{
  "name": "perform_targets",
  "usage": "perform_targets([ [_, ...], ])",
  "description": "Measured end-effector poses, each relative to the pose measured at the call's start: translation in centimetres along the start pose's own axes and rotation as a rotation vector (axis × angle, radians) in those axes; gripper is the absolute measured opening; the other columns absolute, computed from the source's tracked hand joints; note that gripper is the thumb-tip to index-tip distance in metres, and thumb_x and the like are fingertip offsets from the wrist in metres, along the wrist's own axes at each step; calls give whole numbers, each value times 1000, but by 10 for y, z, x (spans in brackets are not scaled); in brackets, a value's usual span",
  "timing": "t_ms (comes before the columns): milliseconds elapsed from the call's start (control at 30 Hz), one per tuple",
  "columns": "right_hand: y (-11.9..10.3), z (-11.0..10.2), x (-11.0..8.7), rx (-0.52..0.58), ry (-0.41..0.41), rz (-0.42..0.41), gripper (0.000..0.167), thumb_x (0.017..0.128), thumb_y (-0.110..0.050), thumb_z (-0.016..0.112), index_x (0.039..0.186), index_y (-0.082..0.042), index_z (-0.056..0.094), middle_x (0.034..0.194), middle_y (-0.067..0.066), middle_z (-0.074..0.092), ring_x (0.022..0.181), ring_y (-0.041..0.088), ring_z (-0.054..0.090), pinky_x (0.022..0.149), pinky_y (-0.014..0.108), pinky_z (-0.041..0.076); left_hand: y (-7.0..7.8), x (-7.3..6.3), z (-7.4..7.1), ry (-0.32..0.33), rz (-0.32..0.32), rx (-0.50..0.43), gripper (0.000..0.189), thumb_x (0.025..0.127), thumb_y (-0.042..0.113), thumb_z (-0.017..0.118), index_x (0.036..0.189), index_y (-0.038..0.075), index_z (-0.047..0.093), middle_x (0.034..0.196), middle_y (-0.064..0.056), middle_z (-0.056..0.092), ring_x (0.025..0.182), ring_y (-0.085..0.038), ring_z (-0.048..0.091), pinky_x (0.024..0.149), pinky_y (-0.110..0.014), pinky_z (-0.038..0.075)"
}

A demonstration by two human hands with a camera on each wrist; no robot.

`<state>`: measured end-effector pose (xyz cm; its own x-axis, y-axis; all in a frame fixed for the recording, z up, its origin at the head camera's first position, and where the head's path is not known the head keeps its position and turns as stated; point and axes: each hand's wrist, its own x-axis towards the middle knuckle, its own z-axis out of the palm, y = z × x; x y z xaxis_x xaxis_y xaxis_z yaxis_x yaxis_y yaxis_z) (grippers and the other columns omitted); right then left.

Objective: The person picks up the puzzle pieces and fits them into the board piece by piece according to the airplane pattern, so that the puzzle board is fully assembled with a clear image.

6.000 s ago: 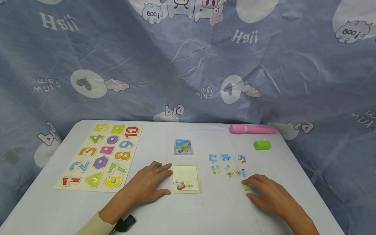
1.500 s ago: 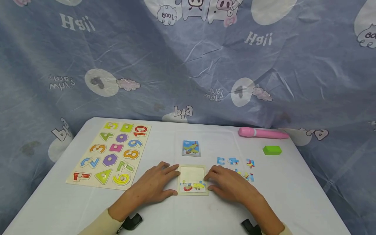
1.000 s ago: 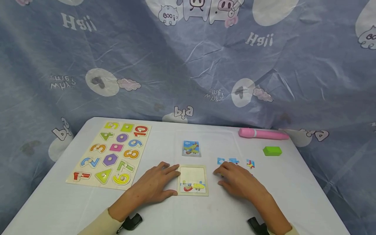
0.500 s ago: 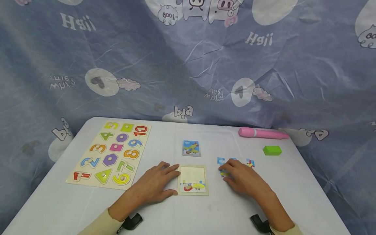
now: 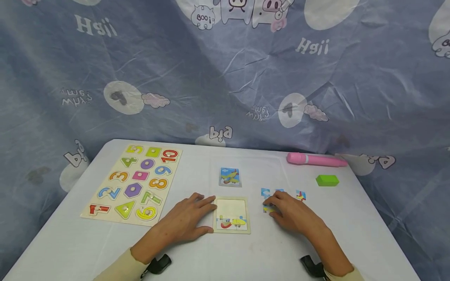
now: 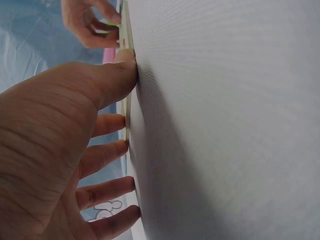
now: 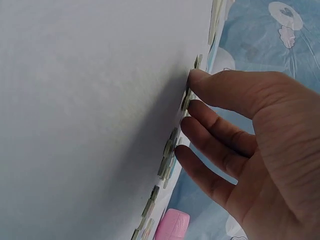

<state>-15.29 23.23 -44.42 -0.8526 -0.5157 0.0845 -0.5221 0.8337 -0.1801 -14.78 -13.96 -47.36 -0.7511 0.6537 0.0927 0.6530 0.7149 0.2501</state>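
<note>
My left hand [image 5: 184,220] rests at the left side of a pale square puzzle tray [image 5: 249,214], its thumb and fingertips touching the edge. Inside the tray, joined jigsaw pieces [image 5: 231,223] with red and yellow airplane parts fill the bottom strip; bare wood shows above. To the right, my right hand [image 5: 293,214] pinches a yellow-and-blue jigsaw piece [image 5: 268,209] between thumb and index finger at the tabletop. In the right wrist view, the thumb [image 7: 200,80] lies against the piece's edge. Other blue pieces [image 5: 265,192] lie around and partly beneath this hand.
Behind the tray lies an airplane picture card [image 5: 230,177]. A number-and-shape board [image 5: 121,187] covers the table's left side. At the back right are a pink marker-like stick [image 5: 316,159] and a green block [image 5: 327,180]. A piece with red [image 5: 300,195] lies right of the hand.
Over six seconds, my right hand carried a yellow piece into the tray's bottom right, then withdrew rightward to the loose pieces. My left hand stayed at the tray. The latest half-second shows little movement.
</note>
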Motion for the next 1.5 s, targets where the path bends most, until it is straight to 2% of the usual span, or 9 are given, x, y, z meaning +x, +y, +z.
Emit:
perform_targets([
  [233,-1,2,1,5,-5,16,32,92,-15,86,122,-17,77,109,-4,65,89,7,59,77,31,56,0,0,0,1,-6,-5,69,95,58,77,151,21,62,164,1,53,141,-27,53,103,-51,56],
  [433,-6,2,6,31,22,-34,32,90,-14,88,120,-16,77,109,-4,64,87,6,58,76,31,55,0,-1,0,-2,-14,-3,69,95,59,76,151,21,62,164,1,53,142,-27,52,104,-51,55],
  [733,-23,3,18,41,9,-74,32,92,-18,87,122,-17,77,110,-5,65,87,6,57,78,32,56,0,0,0,-12,-17,-2,70,95,59,76,152,21,62,164,1,53,142,-26,52,106,-49,54],
  [967,-37,4,32,73,-20,-100,32,94,-18,85,124,-17,77,114,-4,65,94,8,61,85,35,58,-1,-1,-1,-6,-12,-19,69,95,59,77,150,20,63,162,-1,55,142,-27,53,103,-50,56],
  [1500,-74,12,59,90,-107,-144,27,96,-21,83,123,-18,78,113,-4,65,92,8,60,83,31,56,-6,1,-4,-15,-11,-56,67,93,59,79,147,21,66,161,2,56,141,-27,55,104,-49,56],
])
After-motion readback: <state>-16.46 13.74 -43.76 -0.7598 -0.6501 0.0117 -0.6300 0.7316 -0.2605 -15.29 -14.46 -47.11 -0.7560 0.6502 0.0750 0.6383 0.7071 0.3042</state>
